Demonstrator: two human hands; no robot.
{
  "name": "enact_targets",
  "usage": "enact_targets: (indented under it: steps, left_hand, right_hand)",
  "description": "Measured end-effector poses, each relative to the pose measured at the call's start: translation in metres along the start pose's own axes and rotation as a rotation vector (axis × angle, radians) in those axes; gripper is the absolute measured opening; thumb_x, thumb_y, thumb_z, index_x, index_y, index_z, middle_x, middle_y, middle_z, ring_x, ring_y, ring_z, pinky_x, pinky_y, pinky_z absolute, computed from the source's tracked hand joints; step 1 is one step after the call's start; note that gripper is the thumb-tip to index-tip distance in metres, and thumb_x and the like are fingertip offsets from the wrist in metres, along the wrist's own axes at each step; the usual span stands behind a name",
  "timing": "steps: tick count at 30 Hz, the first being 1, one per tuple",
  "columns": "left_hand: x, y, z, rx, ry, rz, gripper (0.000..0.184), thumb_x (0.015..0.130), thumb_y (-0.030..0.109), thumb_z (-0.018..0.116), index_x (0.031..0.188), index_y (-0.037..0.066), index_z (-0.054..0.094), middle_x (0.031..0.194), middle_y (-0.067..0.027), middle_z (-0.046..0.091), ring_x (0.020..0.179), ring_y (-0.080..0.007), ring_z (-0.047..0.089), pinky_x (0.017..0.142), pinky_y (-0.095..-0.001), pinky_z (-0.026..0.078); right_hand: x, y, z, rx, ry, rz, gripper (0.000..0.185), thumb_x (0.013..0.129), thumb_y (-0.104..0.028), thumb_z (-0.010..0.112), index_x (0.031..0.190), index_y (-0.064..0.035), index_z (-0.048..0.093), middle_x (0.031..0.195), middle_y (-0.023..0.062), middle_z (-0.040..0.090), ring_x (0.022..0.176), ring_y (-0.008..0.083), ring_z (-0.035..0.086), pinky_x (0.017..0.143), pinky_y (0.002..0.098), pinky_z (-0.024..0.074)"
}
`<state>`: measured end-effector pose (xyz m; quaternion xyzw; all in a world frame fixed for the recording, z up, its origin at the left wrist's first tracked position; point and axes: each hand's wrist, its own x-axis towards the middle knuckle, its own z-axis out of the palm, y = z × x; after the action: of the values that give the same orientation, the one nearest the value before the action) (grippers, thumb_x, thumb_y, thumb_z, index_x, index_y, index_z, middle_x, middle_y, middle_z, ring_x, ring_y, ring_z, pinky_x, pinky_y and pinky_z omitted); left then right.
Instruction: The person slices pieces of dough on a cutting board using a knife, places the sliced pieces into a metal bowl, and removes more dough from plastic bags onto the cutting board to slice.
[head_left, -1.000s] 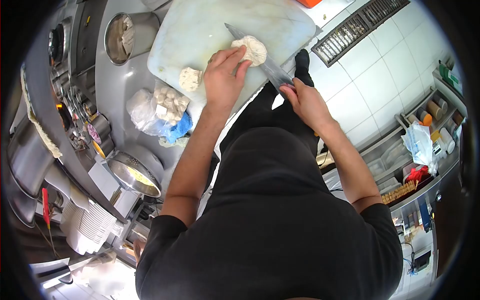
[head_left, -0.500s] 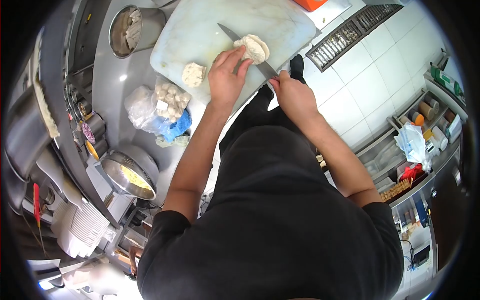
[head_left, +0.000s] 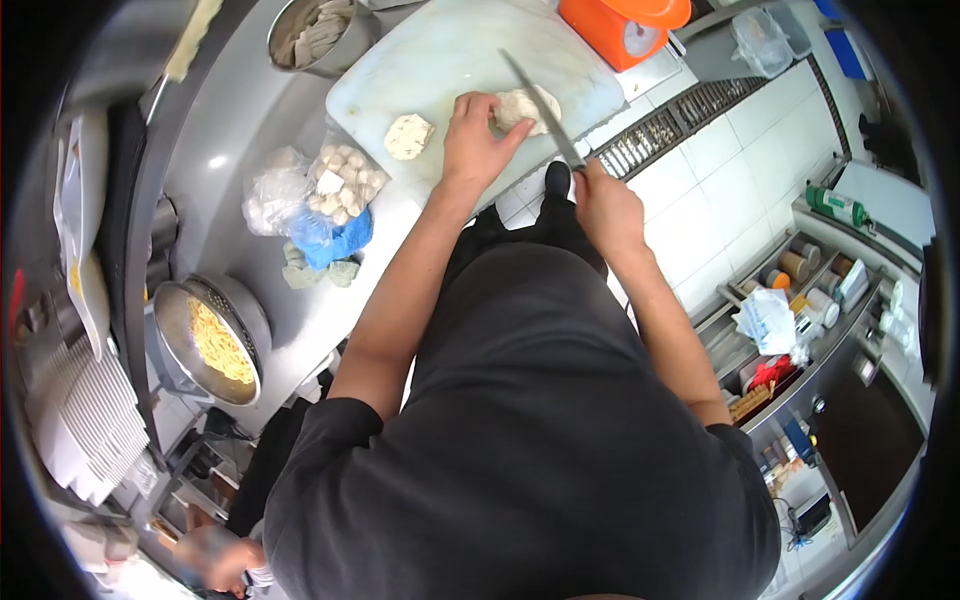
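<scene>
A white cutting board (head_left: 440, 45) lies on the metal counter. On its near right part sits a pale lump of dough (head_left: 540, 100), with my left hand (head_left: 475, 145) curled at its left side, fingertips and thumb gripping its edge. My right hand (head_left: 610, 208) is closed round the handle of a long kitchen knife (head_left: 545, 108). The blade slants up and left over the dough; whether it touches cannot be made out. A smaller pale dough piece (head_left: 408, 137) rests on the board, left of my left hand.
A metal pot (head_left: 365, 45) stands beyond the board and an orange scale (head_left: 612, 30) at its right. Bagged pale round pieces (head_left: 345, 185) and a blue cloth (head_left: 340, 238) lie left. A colander (head_left: 255, 335) holds yellow strips. Another person (head_left: 215, 555) is lower left.
The knife has come out from under the dough and now slants above it. My left hand has slid off its top to its left side. The camera view has shifted, showing the scale more fully.
</scene>
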<state>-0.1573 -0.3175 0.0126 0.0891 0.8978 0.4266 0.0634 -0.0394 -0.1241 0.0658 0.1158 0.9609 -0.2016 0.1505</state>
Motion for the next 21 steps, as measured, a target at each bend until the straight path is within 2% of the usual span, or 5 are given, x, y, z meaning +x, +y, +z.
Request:
enact_targets:
  steps: [3,6,10,21]
  left_hand:
    - [-0.005,0.005,-0.007,0.162,0.006,0.152,0.077,0.084,0.030,0.092,0.145,0.003,0.055,0.149,-0.0181,0.055,0.132,-0.0353,0.062,0.109,-0.0461,0.054]
    - [-0.006,0.003,-0.008,0.315,-0.094,0.211,0.084,0.084,0.025,0.091,0.155,0.007,0.048,0.150,-0.0207,0.052,0.139,-0.0395,0.055,0.116,-0.0489,0.049]
    - [-0.002,0.005,-0.008,0.196,-0.120,0.179,0.076,0.087,0.020,0.088,0.152,0.007,0.052,0.147,-0.0199,0.054,0.134,-0.0402,0.058,0.112,-0.0491,0.051]
    - [0.000,0.013,-0.001,0.204,-0.116,0.195,0.068,0.086,0.024,0.089,0.144,0.007,0.058,0.140,-0.0189,0.057,0.127,-0.0394,0.063,0.105,-0.0477,0.055]
  right_hand:
    - [-0.010,0.021,-0.008,-0.075,0.051,0.071,0.023,0.109,-0.029,0.057,0.107,-0.0071,0.058,0.085,0.0179,0.075,0.081,0.0423,0.074,0.072,0.0589,0.0568]
    - [-0.009,0.042,0.005,-0.151,0.086,0.049,0.021,0.109,-0.029,0.057,0.109,-0.0081,0.057,0.091,0.0177,0.075,0.082,0.0421,0.075,0.072,0.0576,0.0579]
    - [-0.014,0.036,0.020,-0.157,0.091,-0.011,0.020,0.109,-0.029,0.059,0.111,-0.0090,0.057,0.098,0.0184,0.074,0.086,0.0433,0.073,0.073,0.0570,0.0584]
    - [-0.017,0.029,0.022,-0.106,0.034,-0.040,0.022,0.110,-0.027,0.058,0.112,-0.0061,0.054,0.094,0.0220,0.073,0.086,0.0446,0.074,0.077,0.0563,0.0592]
